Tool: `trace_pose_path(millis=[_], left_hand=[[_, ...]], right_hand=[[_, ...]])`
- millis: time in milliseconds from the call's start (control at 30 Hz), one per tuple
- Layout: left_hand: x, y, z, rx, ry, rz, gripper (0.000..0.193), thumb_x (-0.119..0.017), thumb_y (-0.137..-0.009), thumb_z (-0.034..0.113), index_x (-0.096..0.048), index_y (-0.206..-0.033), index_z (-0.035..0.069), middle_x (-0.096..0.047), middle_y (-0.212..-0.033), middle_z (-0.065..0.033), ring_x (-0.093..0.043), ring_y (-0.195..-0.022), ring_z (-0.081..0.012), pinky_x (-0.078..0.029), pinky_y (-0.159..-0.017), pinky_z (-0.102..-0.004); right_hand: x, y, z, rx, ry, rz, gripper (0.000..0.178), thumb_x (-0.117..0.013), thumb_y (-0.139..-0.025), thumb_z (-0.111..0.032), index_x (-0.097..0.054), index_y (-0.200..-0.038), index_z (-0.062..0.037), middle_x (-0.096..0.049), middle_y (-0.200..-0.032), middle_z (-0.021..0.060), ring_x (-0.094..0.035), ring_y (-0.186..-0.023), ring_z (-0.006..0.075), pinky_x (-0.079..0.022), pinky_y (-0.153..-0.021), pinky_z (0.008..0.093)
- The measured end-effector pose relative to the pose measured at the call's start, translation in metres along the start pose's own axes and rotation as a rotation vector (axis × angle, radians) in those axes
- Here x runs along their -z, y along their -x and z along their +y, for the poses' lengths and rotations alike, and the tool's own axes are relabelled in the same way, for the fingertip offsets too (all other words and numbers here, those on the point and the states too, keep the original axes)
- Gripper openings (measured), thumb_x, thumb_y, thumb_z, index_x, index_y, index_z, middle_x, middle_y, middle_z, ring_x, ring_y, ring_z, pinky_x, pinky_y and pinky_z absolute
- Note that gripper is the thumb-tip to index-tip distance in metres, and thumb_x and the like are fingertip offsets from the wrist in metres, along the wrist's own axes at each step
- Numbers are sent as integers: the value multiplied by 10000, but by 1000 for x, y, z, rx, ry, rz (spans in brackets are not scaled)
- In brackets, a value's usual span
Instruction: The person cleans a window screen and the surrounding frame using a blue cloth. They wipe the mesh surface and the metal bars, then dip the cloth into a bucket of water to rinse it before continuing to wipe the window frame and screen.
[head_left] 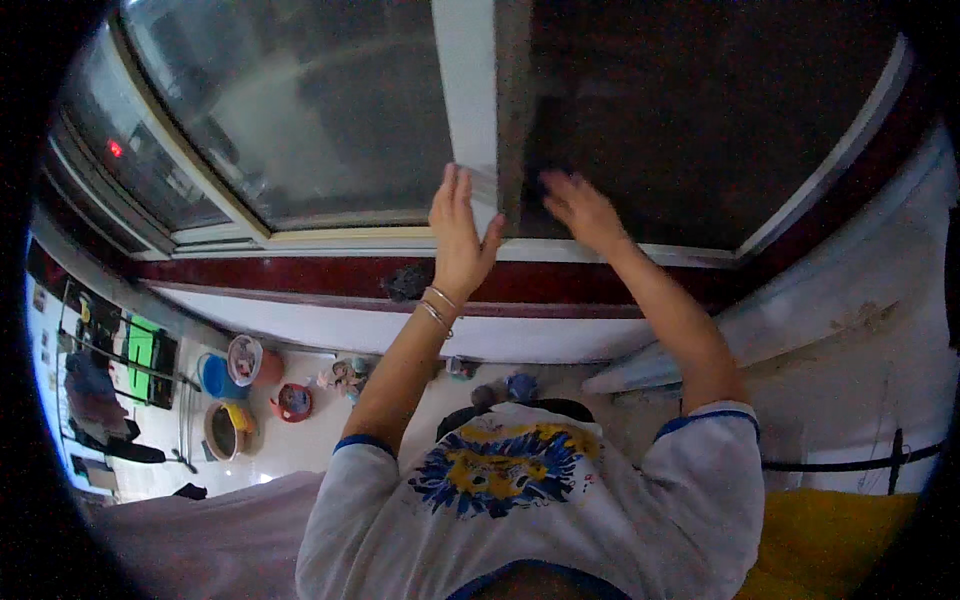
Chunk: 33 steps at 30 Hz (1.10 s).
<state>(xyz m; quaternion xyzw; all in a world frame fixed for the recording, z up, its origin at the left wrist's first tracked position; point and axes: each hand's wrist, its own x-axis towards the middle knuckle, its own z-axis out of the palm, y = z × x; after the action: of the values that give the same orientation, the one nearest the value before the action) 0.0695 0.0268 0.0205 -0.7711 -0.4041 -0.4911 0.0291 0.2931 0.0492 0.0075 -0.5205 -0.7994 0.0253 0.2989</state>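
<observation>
My left hand is at the lower end of the white upright window frame. Its fingers lie along the left edge and its thumb is on the right, gripping the frame between them. To the right, my right hand reaches to the dark window panel, blurred by motion. A small blue-black patch shows at its fingertips, too dark to name; the fingers look bent toward it. Below my left hand, a dark crumpled lump rests on the dark red sill.
Left of the frame is a hazy glass pane. Down on the floor at left stand a blue bucket, a red basin and a round brown tub. Clothes hang on a rack at far left. Yellow fabric lies at lower right.
</observation>
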Motion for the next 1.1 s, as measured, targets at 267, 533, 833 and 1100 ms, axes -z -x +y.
trace_pose_path(millis=[267,533,833,1100], left_hand=[[-13,3,3,139,105,110,632,-541,-807,20,-219,-1348,-41,-297,-1363,-229,-336,-1228,-353,-263,-1016,-392],[-15,-1,3,201,180,116,588,-540,-844,44,-252,-1356,23,-381,-1303,-173,-412,-1182,-255,-372,-935,-333],[-29,-32,6,90,-133,302,726,-683,-701,71,-264,-1280,-52,-454,-1085,-230,-471,-977,-370,-389,-858,-413],[-22,-42,14,154,-206,251,743,-714,-633,101,-308,-1238,-43,-482,-1027,-213,-489,-914,-380,-410,-789,-412]], right_hand=[[113,-93,-30,401,342,766,287,-443,-828,-104,-517,-1103,-68,-435,-1295,147,-402,-1213,312,-341,-985,468],[20,-55,-23,355,160,544,272,-494,-822,-67,-520,-1093,-52,-386,-1341,151,-391,-1222,324,-328,-995,473],[-6,51,21,322,188,98,351,-473,-777,6,-551,-1111,-67,-466,-1269,122,-397,-1224,280,-317,-1023,419],[24,99,29,24,47,164,500,-567,-697,67,-496,-1173,-67,-394,-1327,153,-343,-1254,324,-309,-1026,424]])
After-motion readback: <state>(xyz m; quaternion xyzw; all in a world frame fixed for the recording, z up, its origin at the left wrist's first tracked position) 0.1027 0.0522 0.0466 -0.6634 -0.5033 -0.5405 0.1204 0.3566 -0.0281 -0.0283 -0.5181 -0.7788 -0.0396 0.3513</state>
